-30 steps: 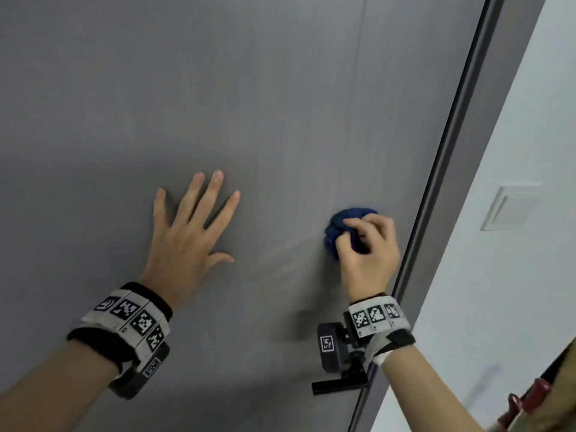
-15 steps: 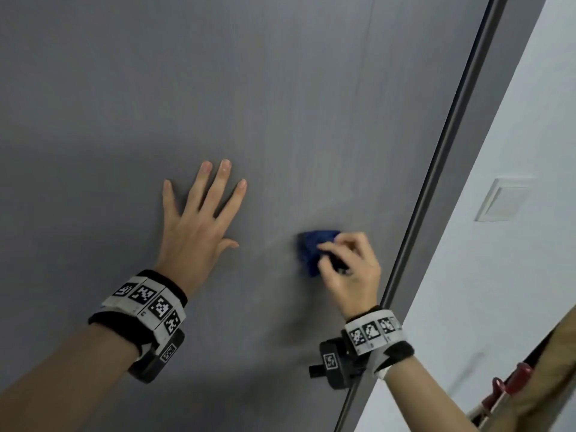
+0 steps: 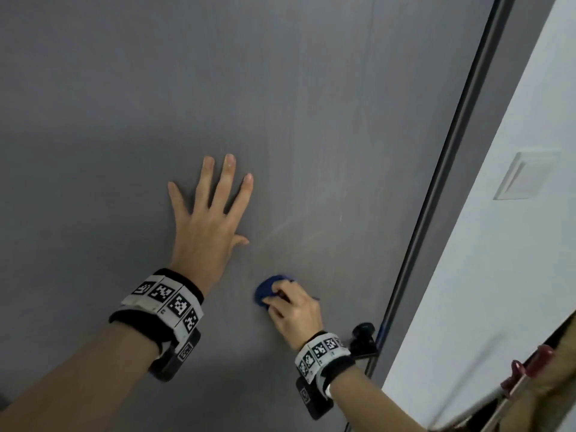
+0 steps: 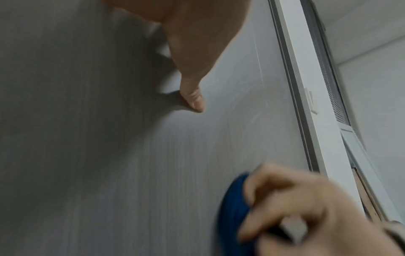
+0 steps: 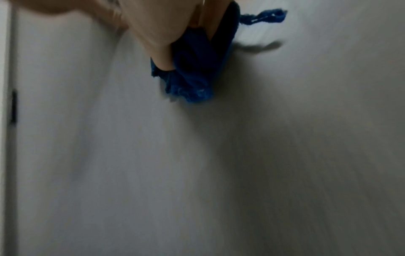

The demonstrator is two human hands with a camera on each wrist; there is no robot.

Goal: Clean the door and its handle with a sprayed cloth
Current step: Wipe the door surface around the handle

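A grey door [image 3: 280, 104] fills most of the head view. My left hand [image 3: 207, 219] lies flat against it, fingers straight and spread. Lower and to the right, my right hand [image 3: 291, 310] grips a bunched blue cloth [image 3: 267, 289] and presses it on the door. From the left wrist view the cloth [image 4: 234, 204] shows under the right hand's curled fingers [image 4: 274, 199]. In the right wrist view the cloth [image 5: 192, 69] is crumpled against the door, a loose blue loop [image 5: 265, 16] sticking out. No handle is in view.
The door's dark edge strip [image 3: 448, 169] runs diagonally on the right, with a white wall [image 3: 498, 275] and a light switch [image 3: 526, 176] beyond. Something red and tan [image 3: 530, 369] shows at the bottom right corner.
My right hand has wiped the blue cloth down and to the left across the door, away from its edge. The left hand stays flat on the door.
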